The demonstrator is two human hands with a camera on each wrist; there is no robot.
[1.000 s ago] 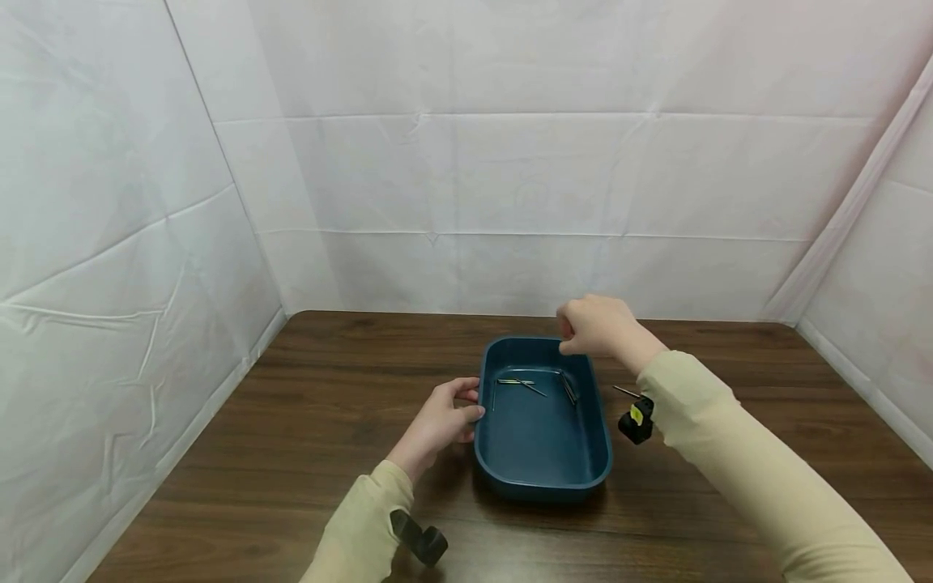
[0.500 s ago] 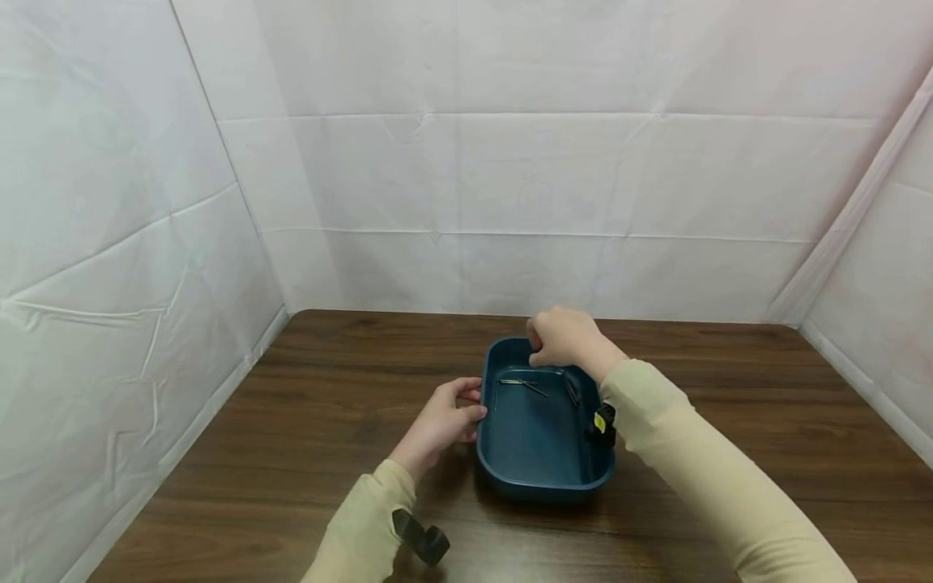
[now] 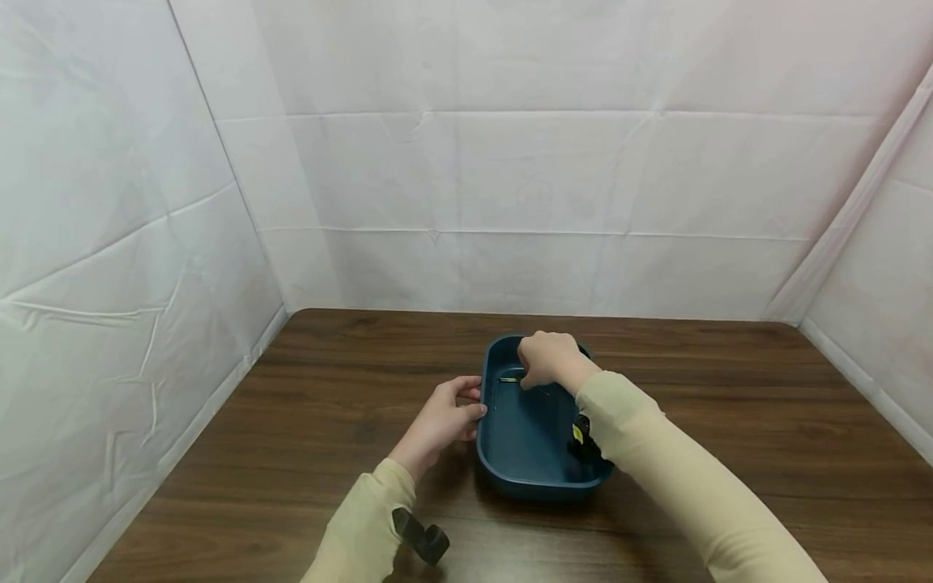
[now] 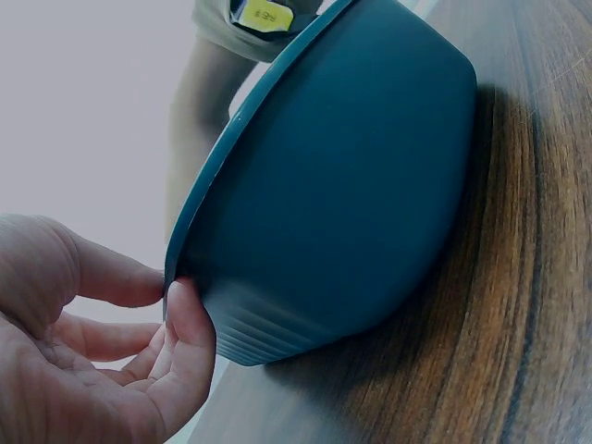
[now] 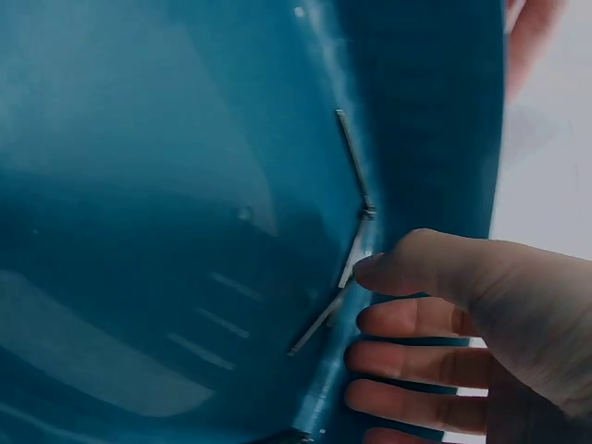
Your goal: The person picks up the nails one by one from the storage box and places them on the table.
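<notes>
A: What is seen at the left of the frame, and how much open room is there?

B: White sheeting is hung along the left, back and right edges. The brown wood counter (image 3: 306, 421) is left bare in the lower left, and a wide bare stretch is seen at the right of the frame. A black wrist camera mount (image 3: 420, 538) is seen on the left sleeve at the bottom centre.

A: How is the left hand posed?

B: The left hand (image 3: 443, 419) is held at the left rim of the blue tray (image 3: 535, 474), just left of centre in the head view. The rim is pinched lightly between thumb and fingertips (image 4: 190, 310); the remaining fingers are loosely curled.

A: And the tray itself?

B: It is a dark teal, rounded-rectangle tray with raised walls, set flat on the counter at the centre of the frame. Thin metal pins (image 5: 347, 259) are seen lying along its far inner corner.

A: And the right hand?

B: The right hand (image 3: 548, 359) is lowered inside the far end of the tray, fingers curled, thumb tip beside the pins. Whether a pin is actually pinched cannot be told.
</notes>
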